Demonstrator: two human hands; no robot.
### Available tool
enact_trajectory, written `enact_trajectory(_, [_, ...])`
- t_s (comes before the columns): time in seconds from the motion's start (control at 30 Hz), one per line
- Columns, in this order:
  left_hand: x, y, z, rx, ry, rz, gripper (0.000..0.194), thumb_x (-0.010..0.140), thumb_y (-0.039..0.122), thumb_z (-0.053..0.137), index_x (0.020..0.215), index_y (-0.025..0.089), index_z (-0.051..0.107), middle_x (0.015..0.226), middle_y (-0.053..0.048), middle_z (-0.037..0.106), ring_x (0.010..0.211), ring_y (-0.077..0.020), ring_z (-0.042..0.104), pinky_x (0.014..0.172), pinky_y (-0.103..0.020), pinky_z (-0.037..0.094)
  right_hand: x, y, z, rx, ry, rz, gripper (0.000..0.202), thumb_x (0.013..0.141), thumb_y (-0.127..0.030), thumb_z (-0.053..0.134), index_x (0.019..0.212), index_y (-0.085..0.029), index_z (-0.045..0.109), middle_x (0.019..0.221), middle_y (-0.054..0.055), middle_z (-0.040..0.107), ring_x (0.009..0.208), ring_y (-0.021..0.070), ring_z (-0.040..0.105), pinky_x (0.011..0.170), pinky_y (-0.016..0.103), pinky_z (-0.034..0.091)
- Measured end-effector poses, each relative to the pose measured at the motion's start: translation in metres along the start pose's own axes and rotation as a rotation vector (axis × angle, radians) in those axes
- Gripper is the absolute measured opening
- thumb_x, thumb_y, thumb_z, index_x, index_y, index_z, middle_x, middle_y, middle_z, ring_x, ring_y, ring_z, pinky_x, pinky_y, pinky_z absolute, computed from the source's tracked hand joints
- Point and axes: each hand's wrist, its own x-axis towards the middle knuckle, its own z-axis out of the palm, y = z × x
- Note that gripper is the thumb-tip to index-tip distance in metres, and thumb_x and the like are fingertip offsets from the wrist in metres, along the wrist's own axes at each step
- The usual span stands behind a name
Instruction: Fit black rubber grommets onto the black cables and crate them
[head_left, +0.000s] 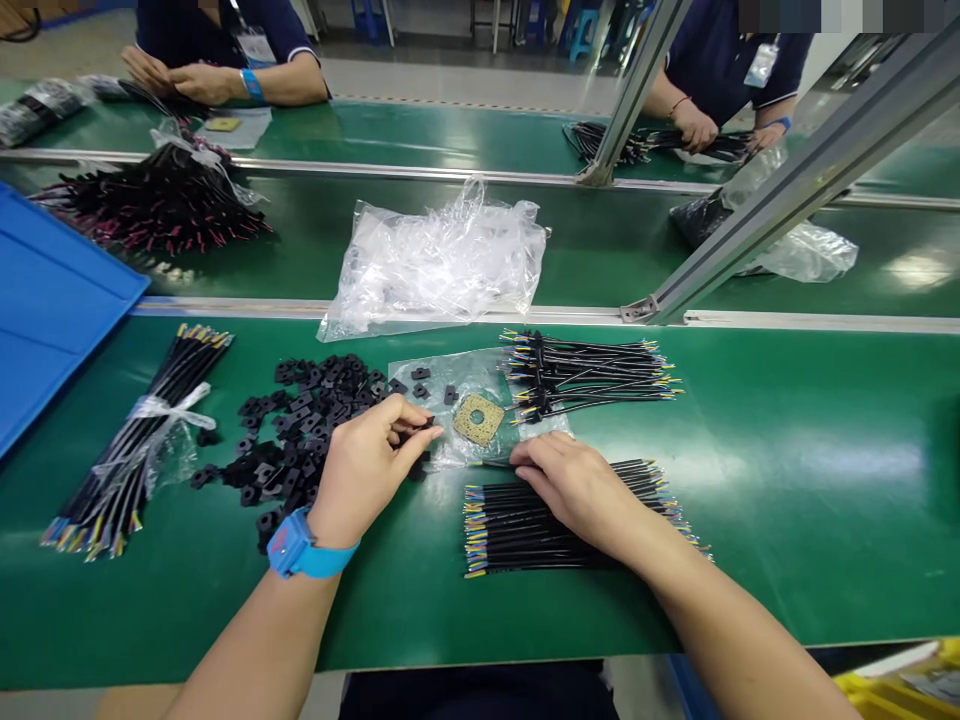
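My left hand (pixel 375 450), with a blue wrist strap, pinches a small black plastic part (pixel 430 424) between thumb and fingers. Beside it spreads a heap of matching black parts (pixel 300 420). My right hand (pixel 574 485) is closed on a black cable (pixel 491 463) whose end pokes out left of the fingertips. Under that hand lies a row of black cables (pixel 517 530) with coloured wire ends. Between my hands, a yellowish square sponge with a centre hole (pixel 478 419) rests on a clear plastic sheet (pixel 409 375). Cables with black parts fitted (pixel 592 370) lie behind my right hand.
A tied cable bundle (pixel 142 450) and a blue panel (pixel 52 310) are at left. A clear plastic bag (pixel 442 260) lies across the metal rail. A slanted metal post (pixel 780 180) rises at right. Two co-workers' hands (pixel 199 82) handle wires across the bench.
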Motion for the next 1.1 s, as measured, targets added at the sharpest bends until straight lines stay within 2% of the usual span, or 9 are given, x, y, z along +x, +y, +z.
enact_trajectory(0.07, [0.001, 0.004, -0.002, -0.063, -0.008, -0.034, 0.018, 0.085, 0.036, 0.076, 0.092, 0.023, 0.064, 0.083, 0.000, 0.074, 0.069, -0.0165, 0.070, 0.062, -0.026, 0.054, 0.003, 0.003, 0.006, -0.016, 0.096, 0.006, 0.014, 0.102, -0.014, 0.057, 0.111, -0.019, 0.065, 0.099, 0.006, 0.072, 0.090, 0.0223, 0.066, 0.083, 0.035, 0.054])
enact_trajectory(0.17, [0.002, 0.006, -0.005, -0.120, -0.007, -0.035, 0.023, 0.086, 0.037, 0.075, 0.103, 0.023, 0.067, 0.091, -0.002, 0.073, 0.075, -0.0167, 0.071, 0.068, -0.028, 0.057, 0.006, 0.007, 0.014, -0.094, 0.146, 0.009, 0.022, 0.103, -0.011, 0.052, 0.116, -0.020, 0.067, 0.101, 0.008, 0.070, 0.091, 0.0225, 0.064, 0.083, 0.035, 0.055])
enact_trajectory(0.27, [0.002, 0.005, -0.006, -0.133, -0.028, -0.022, 0.017, 0.088, 0.039, 0.072, 0.095, 0.023, 0.072, 0.088, -0.002, 0.070, 0.066, -0.0144, 0.066, 0.064, -0.028, 0.054, 0.008, 0.008, 0.018, -0.178, 0.141, 0.004, 0.025, 0.101, -0.008, 0.051, 0.115, -0.020, 0.069, 0.097, 0.007, 0.068, 0.087, 0.0219, 0.062, 0.079, 0.033, 0.054])
enact_trajectory(0.37, [0.001, 0.006, -0.007, -0.245, -0.085, -0.119, 0.026, 0.087, 0.044, 0.075, 0.099, 0.021, 0.073, 0.085, -0.003, 0.073, 0.063, -0.0153, 0.067, 0.059, -0.027, 0.054, 0.008, 0.008, 0.018, -0.227, 0.114, -0.003, 0.024, 0.100, -0.008, 0.053, 0.113, -0.020, 0.070, 0.095, 0.007, 0.068, 0.085, 0.0215, 0.062, 0.079, 0.033, 0.054])
enact_trajectory(0.53, [0.002, 0.010, -0.009, -0.503, -0.177, -0.272, 0.044, 0.090, 0.052, 0.071, 0.119, 0.019, 0.073, 0.092, -0.010, 0.081, 0.091, -0.0266, 0.079, 0.075, -0.033, 0.063, 0.006, 0.005, 0.015, -0.319, 0.043, 0.012, 0.026, 0.100, -0.008, 0.057, 0.119, -0.020, 0.070, 0.099, 0.007, 0.072, 0.090, 0.0214, 0.064, 0.080, 0.031, 0.053])
enact_trajectory(0.67, [0.006, 0.010, -0.010, -0.622, -0.160, -0.365, 0.054, 0.075, 0.058, 0.084, 0.111, 0.018, 0.074, 0.084, -0.010, 0.081, 0.087, -0.0293, 0.080, 0.074, -0.036, 0.065, 0.005, -0.001, 0.009, -0.404, -0.010, 0.007, 0.033, 0.097, -0.005, 0.058, 0.127, -0.016, 0.068, 0.097, 0.008, 0.073, 0.089, 0.0216, 0.066, 0.074, 0.030, 0.054])
enact_trajectory(0.83, [0.007, 0.004, -0.006, -0.802, -0.179, -0.431, 0.040, 0.074, 0.047, 0.090, 0.100, 0.021, 0.072, 0.091, -0.007, 0.081, 0.098, -0.0262, 0.080, 0.083, -0.032, 0.064, 0.007, -0.002, 0.008, -0.414, -0.038, 0.011, 0.041, 0.096, -0.004, 0.057, 0.134, -0.017, 0.066, 0.094, 0.008, 0.075, 0.085, 0.0206, 0.069, 0.070, 0.028, 0.055])
enact_trajectory(0.93, [0.007, 0.004, -0.004, -0.856, -0.182, -0.454, 0.038, 0.071, 0.042, 0.093, 0.096, 0.021, 0.073, 0.088, -0.004, 0.080, 0.092, -0.0221, 0.080, 0.080, -0.026, 0.063, 0.006, 0.000, 0.009, -0.363, 0.056, -0.014, 0.034, 0.098, -0.007, 0.058, 0.128, -0.016, 0.070, 0.097, 0.009, 0.077, 0.085, 0.0201, 0.071, 0.071, 0.028, 0.058])
enact_trajectory(1.1, [0.007, 0.011, -0.001, -0.981, -0.149, -0.512, 0.041, 0.059, 0.037, 0.100, 0.085, 0.019, 0.074, 0.074, -0.001, 0.076, 0.080, -0.0184, 0.079, 0.072, -0.021, 0.062, 0.003, -0.009, -0.004, -0.023, 0.402, -0.103, 0.028, 0.104, -0.011, 0.055, 0.127, -0.018, 0.070, 0.103, 0.006, 0.078, 0.087, 0.0129, 0.073, 0.079, 0.024, 0.061])
